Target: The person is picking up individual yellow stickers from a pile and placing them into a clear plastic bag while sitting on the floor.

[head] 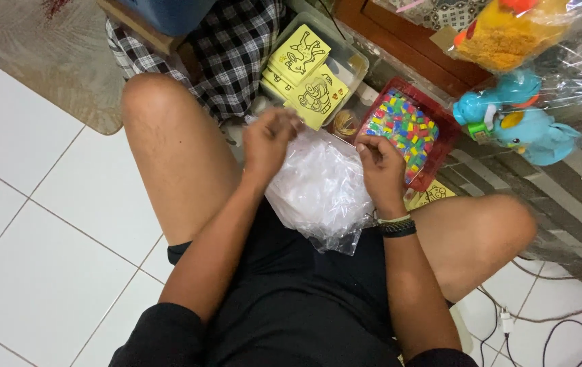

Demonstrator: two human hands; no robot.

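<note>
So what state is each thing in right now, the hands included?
left hand: fingers pinched shut on the plastic bags.
right hand: closed on the plastic bags' edge.
plastic bags: crumpled bundle, lying in the lap.
clear tub: open, yellow cards inside.
red tray: open, full of coloured bits.

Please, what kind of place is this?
Probably a room in a home. The person sits on a white tiled floor beside a rug, with bagged plush toys nearby. Both hands, left hand and right hand, hold clear plastic bags.
</note>
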